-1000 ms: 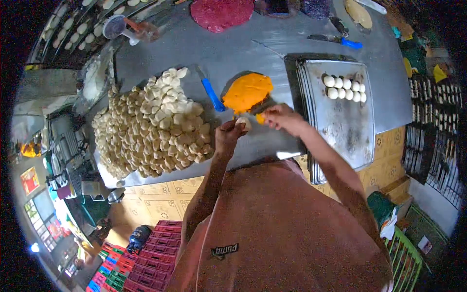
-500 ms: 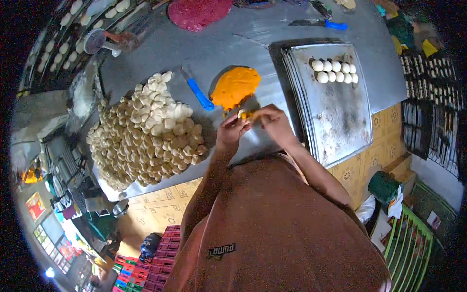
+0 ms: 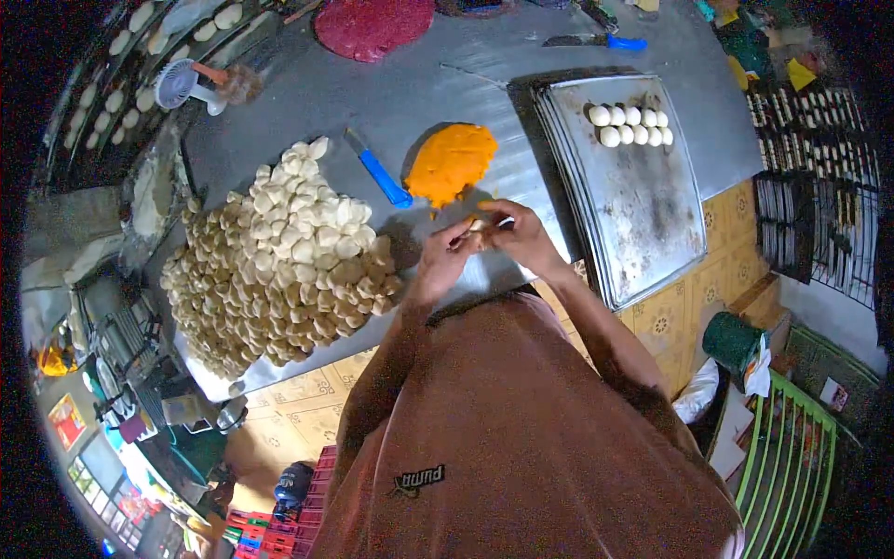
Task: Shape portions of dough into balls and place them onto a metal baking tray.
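Both my hands meet over the front edge of the metal table, pinching one small piece of pale dough (image 3: 478, 225) between them. My left hand (image 3: 443, 257) has its fingers closed on the dough's left side. From the right, my right hand (image 3: 518, 237) presses it with thumb and fingers; an orange smear shows on a fingertip. Just beyond them lies a mound of orange filling (image 3: 453, 162). Left of that rests a blue-handled knife (image 3: 380, 177). A big heap of flattened dough pieces (image 3: 279, 261) spreads to the left of my left hand.
Right of my hands, a stack of metal trays (image 3: 643, 224) carries two rows of round white dough balls (image 3: 631, 126). Farther off are a dark red mound (image 3: 372, 26), another blue-handled knife (image 3: 622, 43) and a small fan (image 3: 182, 86). Racks of filled trays (image 3: 810, 140) stand far right.
My right fingers have come in from above the dough and closed around it with the left. The orange filling that showed on the dough is now hidden. The view has shifted slightly.
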`<state>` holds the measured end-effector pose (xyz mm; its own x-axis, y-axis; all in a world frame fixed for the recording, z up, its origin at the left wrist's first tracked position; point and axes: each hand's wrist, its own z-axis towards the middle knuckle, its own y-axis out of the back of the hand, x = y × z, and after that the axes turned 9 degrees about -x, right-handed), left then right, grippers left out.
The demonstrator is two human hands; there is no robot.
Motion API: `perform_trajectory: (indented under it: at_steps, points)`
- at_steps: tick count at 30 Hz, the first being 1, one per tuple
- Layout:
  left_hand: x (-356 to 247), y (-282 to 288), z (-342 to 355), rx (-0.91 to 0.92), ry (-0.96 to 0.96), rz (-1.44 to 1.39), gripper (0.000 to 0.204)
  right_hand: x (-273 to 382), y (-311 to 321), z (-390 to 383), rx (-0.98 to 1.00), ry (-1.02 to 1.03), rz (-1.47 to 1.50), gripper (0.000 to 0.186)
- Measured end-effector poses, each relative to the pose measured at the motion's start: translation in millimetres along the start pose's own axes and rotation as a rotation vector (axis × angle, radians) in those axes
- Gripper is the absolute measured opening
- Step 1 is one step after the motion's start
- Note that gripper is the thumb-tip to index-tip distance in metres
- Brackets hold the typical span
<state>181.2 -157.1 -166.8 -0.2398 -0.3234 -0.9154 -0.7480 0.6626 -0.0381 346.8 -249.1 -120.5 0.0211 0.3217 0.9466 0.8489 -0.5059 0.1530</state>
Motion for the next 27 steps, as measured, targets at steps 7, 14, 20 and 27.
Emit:
perform_trajectory:
  at_steps: [7, 14, 20, 27]
  points:
    - [23.1, -14.7, 0.3, -0.053, -0.144, 0.039, 0.029, -2.7, 11.5, 21.3, 0.082, 0.304, -0.434, 0.021]
    - [21.8, -16.7, -2.0, 0.027, 0.103, 0.114, 0.02, -31.2, 28.8, 25.2, 0.396, 0.253, -0.741, 0.025]
    - [14.6, -32.3, 1.7, -0.15, -0.394, 0.662, 0.017, -41.4, 29.0, 28.1, 0.241, 0.306, -0.493, 0.012]
    - [47.1, -45.2, -30.3, -0.173, -0.509, 0.645, 0.061, -34.7, 15.5, -2.7, 0.116, -0.049, -0.329, 0.012]
